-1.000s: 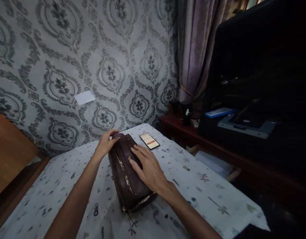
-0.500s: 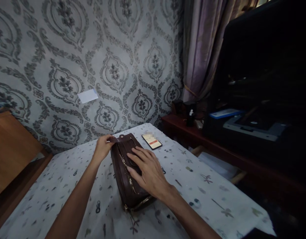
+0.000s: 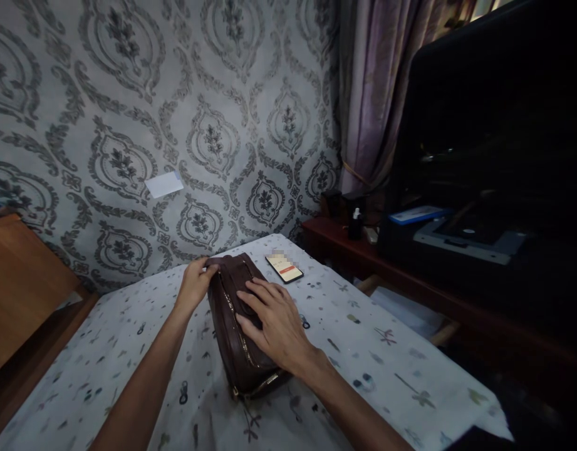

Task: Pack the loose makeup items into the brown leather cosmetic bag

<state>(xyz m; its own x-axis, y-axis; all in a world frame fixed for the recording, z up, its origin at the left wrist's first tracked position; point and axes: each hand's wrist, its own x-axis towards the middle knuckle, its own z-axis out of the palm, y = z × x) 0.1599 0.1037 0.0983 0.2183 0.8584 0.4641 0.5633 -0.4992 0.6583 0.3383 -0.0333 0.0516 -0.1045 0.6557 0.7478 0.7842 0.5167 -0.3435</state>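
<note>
A dark brown leather bag [image 3: 226, 338] with gold-toned zippers lies on the patterned cloth, its long side running away from me. At its far left corner my left hand [image 3: 195, 287] pinches a strap [image 3: 217, 260] of the same brown leather between thumb and fingers. My right hand [image 3: 276, 319] rests flat on the bag's top, fingers spread and holding nothing. Part of the bag's right side is hidden under that hand. Just beyond the bag, to the right, a smartphone [image 3: 284, 268] lies with its screen lit.
The white printed cloth [image 3: 344, 351] covers the surface under the bag. A dark red ledge [image 3: 330, 237] along the right carries a small dark bottle [image 3: 355, 225] and a large black screen [image 3: 485, 138]. At the left stands a wooden panel [image 3: 25, 282]. Patterned wallpaper [image 3: 250, 144] rises behind.
My left hand has brought the strap a little down toward the bag's far end; the metal snap seen earlier no longer shows. My right hand stays on the bag. The view has shifted slightly.
</note>
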